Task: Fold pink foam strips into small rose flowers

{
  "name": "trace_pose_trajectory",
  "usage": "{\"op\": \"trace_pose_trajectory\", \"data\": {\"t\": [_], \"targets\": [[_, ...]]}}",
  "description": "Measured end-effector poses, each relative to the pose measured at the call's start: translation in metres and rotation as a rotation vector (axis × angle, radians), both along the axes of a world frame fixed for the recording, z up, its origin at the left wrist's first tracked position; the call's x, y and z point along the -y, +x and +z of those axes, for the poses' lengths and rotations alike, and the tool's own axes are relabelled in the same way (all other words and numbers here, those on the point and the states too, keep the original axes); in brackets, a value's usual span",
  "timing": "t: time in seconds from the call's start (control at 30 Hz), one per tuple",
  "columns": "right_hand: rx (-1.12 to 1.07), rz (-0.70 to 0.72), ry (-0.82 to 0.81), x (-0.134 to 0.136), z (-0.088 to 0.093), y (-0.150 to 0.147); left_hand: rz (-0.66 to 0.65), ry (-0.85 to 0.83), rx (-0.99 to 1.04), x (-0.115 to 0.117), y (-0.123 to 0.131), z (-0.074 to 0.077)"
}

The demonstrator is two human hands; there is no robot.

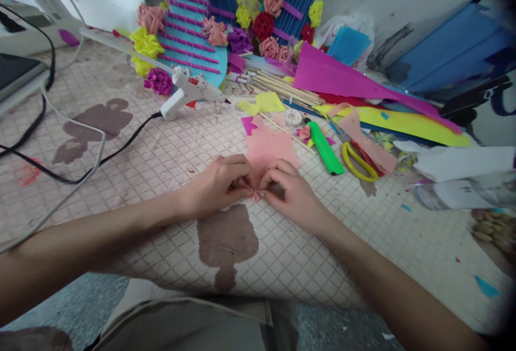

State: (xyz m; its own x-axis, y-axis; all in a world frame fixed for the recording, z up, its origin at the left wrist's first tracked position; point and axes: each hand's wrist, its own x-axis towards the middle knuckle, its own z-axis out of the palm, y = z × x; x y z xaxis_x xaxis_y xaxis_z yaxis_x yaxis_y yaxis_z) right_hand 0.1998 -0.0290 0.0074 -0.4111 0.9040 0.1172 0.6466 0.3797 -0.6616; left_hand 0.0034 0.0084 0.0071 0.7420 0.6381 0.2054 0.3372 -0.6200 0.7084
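Note:
My left hand [226, 181] and my right hand [288, 190] meet at the middle of the table. Between their fingertips a small pleated piece of pink paper [256, 195] is pinched from both sides. Part of it is hidden by my fingers. Just beyond my hands lies a larger flat sheet of pink paper [270, 147]. Close to its right side are a bright green cutter-like tool [325, 148] and scissors with yellow handles [358, 163]. A white roll of tape [293, 117] and yellow paper scraps [264, 102] lie behind the sheet.
A white glue gun [191, 93] rests at the back left, its black cord [129, 144] crossing the table. Wooden sticks [286, 87] and coloured paper sheets [363, 82] lie at the back. Behind stand blue panels [193, 23] with paper flowers. A clear jar [463, 192] lies at the right.

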Motion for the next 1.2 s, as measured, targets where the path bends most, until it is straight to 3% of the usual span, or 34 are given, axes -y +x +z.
{"op": "trace_pose_trajectory", "data": {"t": [0.5,1.2], "targets": [[-0.019,0.008,-0.006,0.0002,-0.0001,0.0013,-0.057,-0.017,-0.005,-0.0035,-0.0045,0.0012],[0.016,-0.007,0.048,0.0011,-0.0022,-0.0011,0.051,0.049,-0.096,0.0017,0.0,-0.0021]]}}
